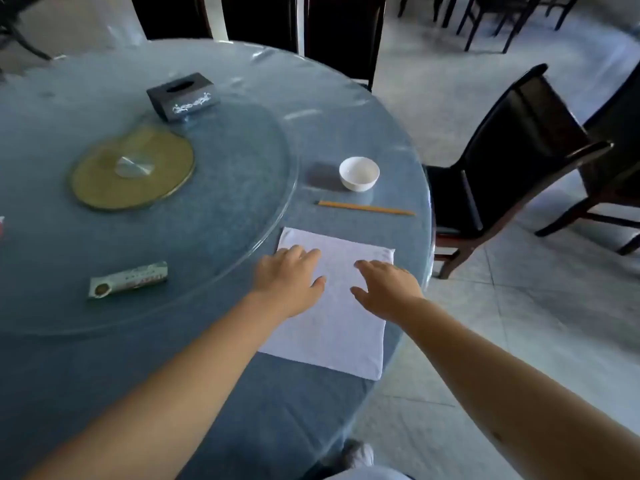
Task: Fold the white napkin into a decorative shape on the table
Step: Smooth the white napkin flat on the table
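Observation:
The white napkin lies spread flat as a square on the blue round table, near its right edge. My left hand rests palm down on the napkin's left part, fingers together and pointing away from me. My right hand lies palm down on its right part, thumb spread toward the middle. Neither hand grips the cloth. A bare strip of napkin shows between the two hands.
A white bowl and a pair of chopsticks lie beyond the napkin. A glass turntable carries a dark tissue box and a wrapped packet. A dark chair stands right of the table.

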